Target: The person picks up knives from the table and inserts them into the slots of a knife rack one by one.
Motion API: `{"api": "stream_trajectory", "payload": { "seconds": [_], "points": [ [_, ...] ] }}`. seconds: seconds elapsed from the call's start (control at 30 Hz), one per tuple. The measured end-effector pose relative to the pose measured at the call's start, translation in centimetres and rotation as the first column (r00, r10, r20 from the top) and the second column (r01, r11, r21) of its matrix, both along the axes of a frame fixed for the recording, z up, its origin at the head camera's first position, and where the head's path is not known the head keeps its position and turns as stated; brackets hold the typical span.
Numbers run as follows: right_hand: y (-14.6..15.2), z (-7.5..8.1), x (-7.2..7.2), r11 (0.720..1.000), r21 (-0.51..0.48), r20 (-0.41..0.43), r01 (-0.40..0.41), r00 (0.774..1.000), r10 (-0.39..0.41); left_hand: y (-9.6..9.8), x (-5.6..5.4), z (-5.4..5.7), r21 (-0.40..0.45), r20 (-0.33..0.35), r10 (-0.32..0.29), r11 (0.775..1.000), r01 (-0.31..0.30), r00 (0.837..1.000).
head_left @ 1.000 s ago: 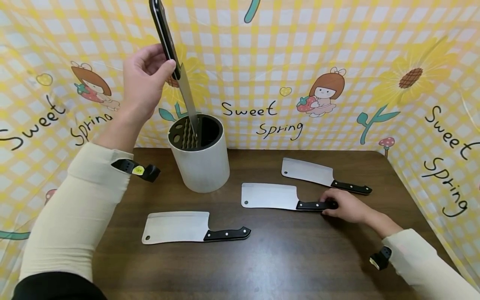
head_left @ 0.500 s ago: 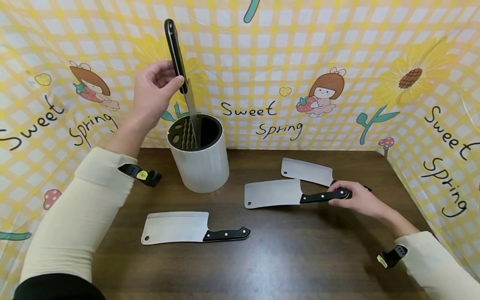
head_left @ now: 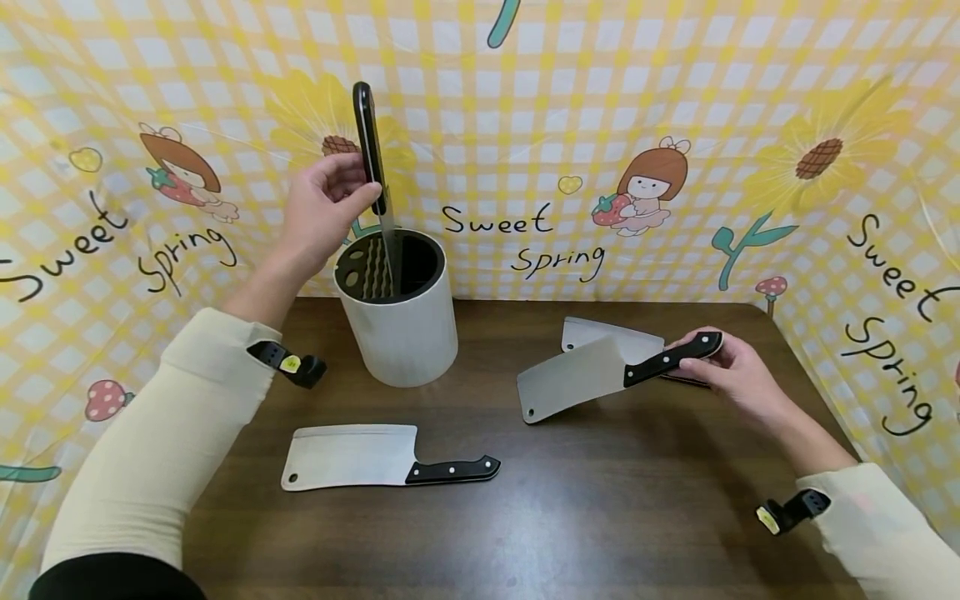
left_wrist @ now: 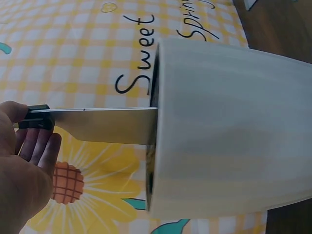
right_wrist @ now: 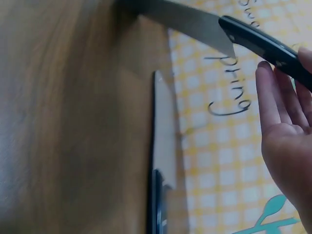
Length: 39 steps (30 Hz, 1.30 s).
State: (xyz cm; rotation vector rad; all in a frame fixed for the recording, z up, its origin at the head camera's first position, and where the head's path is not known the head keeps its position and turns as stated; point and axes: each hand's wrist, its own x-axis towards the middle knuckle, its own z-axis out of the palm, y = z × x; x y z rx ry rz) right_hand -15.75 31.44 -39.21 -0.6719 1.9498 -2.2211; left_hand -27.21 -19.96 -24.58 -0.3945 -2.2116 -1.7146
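My left hand (head_left: pixel 322 204) pinches the black handle of a knife (head_left: pixel 369 142), held nearly upright with its blade partly down in the slots of a white round knife block (head_left: pixel 405 342). In the left wrist view the blade (left_wrist: pixel 107 126) enters the block's opening. On the right, my right hand (head_left: pixel 738 371) grips the black handle of a cleaver (head_left: pixel 577 375), raised at its handle end and tilted with the blade low to the left. Behind it lies a second cleaver (head_left: pixel 592 332), its handle mostly hidden. A third cleaver (head_left: pixel 352 456) lies flat at the front left.
The block stands near the back of the brown wooden table (head_left: pixel 570 517), close to a checked cloth backdrop (head_left: pixel 495 133). The block's top holds wavy slots and round holes on its left and a wide dark opening on its right.
My left hand has lowered the knife deeper into the block. My right hand has lifted the middle cleaver by its handle and moved it back and to the right, tilting it.
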Motion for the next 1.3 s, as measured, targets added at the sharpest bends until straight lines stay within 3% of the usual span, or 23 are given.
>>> {"api": "stream_trajectory", "payload": {
  "seconds": [0.23, 0.37, 0.6, 0.87, 1.07, 1.3],
  "points": [
    [-0.8, 1.8, 0.1, 0.981, -0.190, -0.068, -0.042, 0.997, 0.030, -0.2, -0.1, -1.4, -0.068, 0.033, -0.003, 0.998, 0.005, 0.999],
    [-1.0, 2.6, 0.4, 0.968, -0.242, -0.083, -0.065, 0.995, 0.046, -0.2, -0.2, -2.0, -0.085, 0.046, -0.014, 0.996, 0.018, 0.999],
    [-1.0, 4.0, 0.8, 0.968, -0.251, -0.096, -0.003, 0.995, -0.022, -0.5, -0.2, -3.0, -0.124, 0.063, -0.027, 0.992, 0.034, 0.998],
    [-0.8, 5.3, 0.7, 0.950, -0.314, -0.112, 0.007, 0.993, -0.044, -0.9, -0.1, -4.2, -0.173, 0.085, -0.058, 0.982, 0.072, 0.995],
    [-0.8, 7.0, 0.7, 0.955, -0.288, -0.109, 0.070, 0.988, -0.106, -1.0, 0.2, -4.7, -0.236, 0.129, -0.043, 0.969, 0.073, 0.991],
    [-0.8, 9.4, 0.5, 0.956, -0.281, -0.130, 0.086, 0.983, -0.127, -1.0, 0.3, -5.1, -0.273, 0.163, -0.023, 0.960, 0.067, 0.986]
  ]
}}
